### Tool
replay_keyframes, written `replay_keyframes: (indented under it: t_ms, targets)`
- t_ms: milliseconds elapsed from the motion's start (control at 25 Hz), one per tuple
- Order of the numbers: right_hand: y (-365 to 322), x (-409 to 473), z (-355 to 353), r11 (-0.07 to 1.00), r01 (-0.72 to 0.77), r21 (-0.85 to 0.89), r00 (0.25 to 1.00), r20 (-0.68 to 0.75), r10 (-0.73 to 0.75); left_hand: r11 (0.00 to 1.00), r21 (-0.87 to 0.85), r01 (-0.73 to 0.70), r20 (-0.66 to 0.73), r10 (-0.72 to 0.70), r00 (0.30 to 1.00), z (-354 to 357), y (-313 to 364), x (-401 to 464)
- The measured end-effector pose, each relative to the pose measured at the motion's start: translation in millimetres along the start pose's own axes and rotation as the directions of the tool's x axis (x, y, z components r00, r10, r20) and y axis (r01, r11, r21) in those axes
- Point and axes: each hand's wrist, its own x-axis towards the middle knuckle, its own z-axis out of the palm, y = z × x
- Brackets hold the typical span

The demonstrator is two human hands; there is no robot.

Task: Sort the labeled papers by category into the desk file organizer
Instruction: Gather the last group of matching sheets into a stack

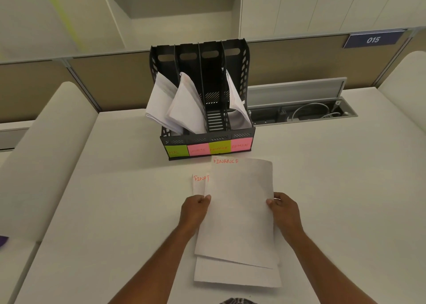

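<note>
A white sheet headed FINANCE in red [239, 202] is lifted a little off the desk, gripped at its left edge by my left hand [194, 209] and at its right edge by my right hand [284, 209]. Beneath it lie more sheets [235, 273], one showing a partial red FINA heading at its top left corner. The black desk file organizer [207, 140] stands just beyond, with four slots labeled by green and pink sticky notes. The first, second and fourth slots hold slumping papers [184, 103]. The third slot, marked FINANCE [219, 147], holds no paper.
An open cable tray with wires [304, 113] is recessed in the desk to the right of the organizer. Beige partition walls run behind, with a blue 015 sign [372, 40] at upper right. Curved white dividers flank the desk on both sides.
</note>
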Motion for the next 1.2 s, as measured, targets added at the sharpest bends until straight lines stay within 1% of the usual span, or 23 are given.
replay_keyframes:
  t_ms: [120,200,280,440,480,560,640,680,760,800,840,960,1040,1120,1160,1200]
  targets:
    - [-2.7,2.3,0.0,0.992,-0.012,0.127,0.997,0.073,0.003,0.98,-0.195,0.032,-0.005,-0.033,0.999,-3.0,-5.5,6.2]
    - [-5.3,4.0,0.3,0.987,-0.027,0.158,0.995,0.1,0.011,0.964,-0.264,0.017,-0.033,-0.027,0.999,-6.8,-13.2,7.6]
    - [-9.0,4.8,3.4,0.985,-0.008,0.173,0.996,0.093,-0.008,0.945,-0.326,0.002,-0.044,-0.017,0.999,-10.1,-17.5,6.3]
    - [-21.2,6.0,16.9,0.976,0.078,0.203,0.996,-0.047,-0.07,0.893,-0.45,-0.01,-0.008,0.007,1.0,-12.7,-20.9,6.7]
    - [-24.1,6.3,19.2,0.977,0.087,0.196,0.994,-0.08,-0.073,0.865,-0.502,0.005,-0.012,-0.013,1.0,-13.3,-20.5,7.6]
    - [-27.3,6.3,18.1,0.983,0.102,0.151,0.986,-0.146,-0.079,0.778,-0.627,0.045,-0.033,-0.084,0.996,-17.1,-18.0,11.6]
    - [-25.6,4.8,10.3,0.986,0.117,0.119,0.981,-0.171,-0.095,0.714,-0.698,0.062,-0.05,-0.135,0.99,-24.7,-16.6,19.1]
    - [-23.2,3.1,5.2,0.986,0.127,0.106,0.984,-0.137,-0.112,0.702,-0.71,0.06,-0.057,-0.143,0.988,-28.6,-15.6,22.7]
    - [-18.7,-2.3,0.6,0.99,0.132,0.042,0.991,0.004,-0.132,0.696,-0.716,0.053,-0.056,-0.133,0.99,-34.8,-12.2,26.1]
    - [-16.7,-5.2,1.6,0.992,0.128,-0.002,0.99,0.058,-0.128,0.694,-0.718,0.052,-0.038,-0.114,0.993,-35.9,-10.1,25.6]
    - [-16.2,-8.3,3.7,0.992,0.124,-0.039,0.989,0.081,-0.12,0.694,-0.718,0.05,-0.014,-0.086,0.996,-35.0,-8.3,23.8]
    - [-18.1,-12.7,12.4,0.991,0.116,-0.062,0.992,0.052,-0.113,0.725,-0.688,0.041,0.054,-0.005,0.999,-27.5,-9.4,15.4]
    - [-18.8,-12.2,17.4,0.989,0.119,-0.087,0.991,0.074,-0.113,0.749,-0.662,0.012,0.084,0.059,0.995,-23.1,-13.7,10.1]
    - [-19.4,-11.4,20.1,0.985,0.119,-0.121,0.988,0.112,-0.106,0.791,-0.611,-0.026,0.084,0.098,0.992,-21.3,-18.7,6.7]
    - [-19.8,-11.0,20.5,0.983,0.127,-0.135,0.989,0.098,-0.115,0.807,-0.59,-0.029,0.085,0.098,0.991,-21.6,-21.9,5.4]
    - [-19.9,-9.5,20.0,0.984,0.123,-0.126,0.992,0.043,-0.119,0.811,-0.584,-0.031,0.087,0.1,0.991,-23.3,-26.7,3.1]
